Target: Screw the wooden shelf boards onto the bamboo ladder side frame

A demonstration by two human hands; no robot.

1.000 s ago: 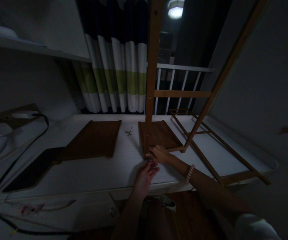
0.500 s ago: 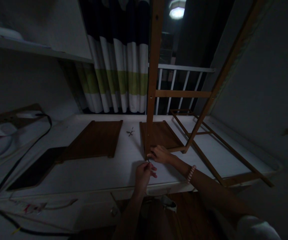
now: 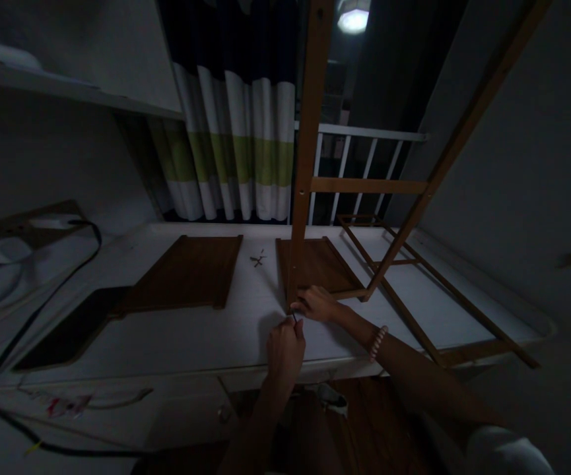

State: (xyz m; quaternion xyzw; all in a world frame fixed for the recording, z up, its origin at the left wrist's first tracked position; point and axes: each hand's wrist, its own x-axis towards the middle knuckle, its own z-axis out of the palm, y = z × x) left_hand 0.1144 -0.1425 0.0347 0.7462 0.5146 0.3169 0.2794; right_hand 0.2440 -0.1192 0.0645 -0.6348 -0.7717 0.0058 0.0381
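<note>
A ladder-like wooden frame (image 3: 305, 145) stands upright on the white surface (image 3: 206, 343). My right hand (image 3: 317, 303), with a beaded bracelet on the wrist, is closed around the lower end of the frame's left post. Just in front of that post, my left hand (image 3: 285, 343) is closed on a thin dark rod-like tool (image 3: 294, 316). The tool's tip points at the foot of the post; its exact contact is too dark to make out. Behind the post lies a brown wooden panel (image 3: 332, 264). Several small hardware pieces (image 3: 258, 258) rest to its left.
Another brown panel (image 3: 186, 270) lies left, beside a dark flat board (image 3: 77, 326). A second wooden frame (image 3: 404, 303) lies on the right. A power strip (image 3: 22, 231) with a black cable (image 3: 42, 303) is at far left. Striped curtains (image 3: 240, 145) hang behind.
My left hand has turned, its fingers curling in with the back of the hand now upward around the tool. The upright frame has tilted slightly right; my right hand stays at the post.
</note>
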